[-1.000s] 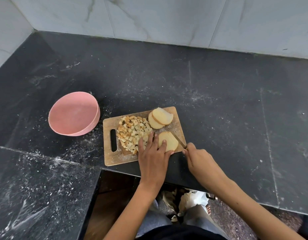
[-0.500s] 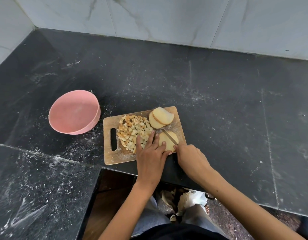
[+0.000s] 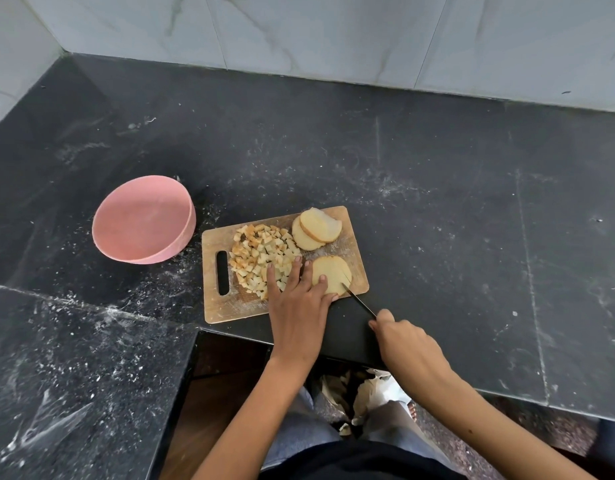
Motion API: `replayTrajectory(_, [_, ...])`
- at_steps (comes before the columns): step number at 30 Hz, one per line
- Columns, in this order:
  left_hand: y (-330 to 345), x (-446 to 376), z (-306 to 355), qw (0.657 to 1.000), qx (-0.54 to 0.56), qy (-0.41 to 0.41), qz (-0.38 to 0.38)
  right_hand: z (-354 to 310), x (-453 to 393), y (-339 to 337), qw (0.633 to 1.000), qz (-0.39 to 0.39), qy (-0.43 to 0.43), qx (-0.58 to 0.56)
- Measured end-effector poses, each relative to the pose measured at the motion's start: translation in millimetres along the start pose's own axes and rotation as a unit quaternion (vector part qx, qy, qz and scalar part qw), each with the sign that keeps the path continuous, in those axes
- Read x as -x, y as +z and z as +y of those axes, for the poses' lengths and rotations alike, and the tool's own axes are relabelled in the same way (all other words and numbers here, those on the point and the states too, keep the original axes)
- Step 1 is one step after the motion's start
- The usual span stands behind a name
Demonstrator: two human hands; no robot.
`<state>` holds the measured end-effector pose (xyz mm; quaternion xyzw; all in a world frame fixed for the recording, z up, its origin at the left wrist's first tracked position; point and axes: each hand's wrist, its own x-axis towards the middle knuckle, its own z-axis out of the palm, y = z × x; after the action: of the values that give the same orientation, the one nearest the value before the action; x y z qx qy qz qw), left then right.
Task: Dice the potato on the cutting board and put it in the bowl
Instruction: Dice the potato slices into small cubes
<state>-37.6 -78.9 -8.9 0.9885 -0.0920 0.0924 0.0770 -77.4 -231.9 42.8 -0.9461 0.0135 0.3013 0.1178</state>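
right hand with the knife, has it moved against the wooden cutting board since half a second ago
Yes. The right hand has pulled back toward the person, off the wooden cutting board, drawing the thin knife through the round potato slice.

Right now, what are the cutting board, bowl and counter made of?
Cutting board: looks like wood or bamboo, matte tan, faint grain and knife marks. Bowl: probably matte pink plastic, though it could be ceramic. Counter: dark polished stone, likely granite, with a speckled, slightly reflective surface.

Even, soft daylight, no hard shadows. Dull sheen on black worktop (image 3: 437, 202) near the tiled wall (image 3: 333, 32). Wide-angle bending at edges; focus sharp centrally.
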Motion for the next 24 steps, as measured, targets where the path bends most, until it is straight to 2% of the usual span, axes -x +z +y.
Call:
replayTrajectory(6, [-5.2,-0.9,0.5,1.0,0.009,0.003,-0.024,8.3,7.8,6.2,1.0,0.014,-0.005,0.007])
replayTrajectory(11, [-10.9,-3.8,4.2,0.999,0.017,0.002,-0.041,19.5,14.1,5.2,0.999,0.019,-0.014,-0.038])
replayTrajectory(17, [-23.4,-3.9,18.0,0.988,-0.089,0.033,-0.121,20.7,3.5,-2.4,0.989,0.074,-0.026,-0.128])
replayTrajectory(24, [-32.0,-5.8,21.0,0.982,-0.104,0.035,-0.155,-3.4,-26.0,-7.7,0.986,0.085,-0.044,-0.135])
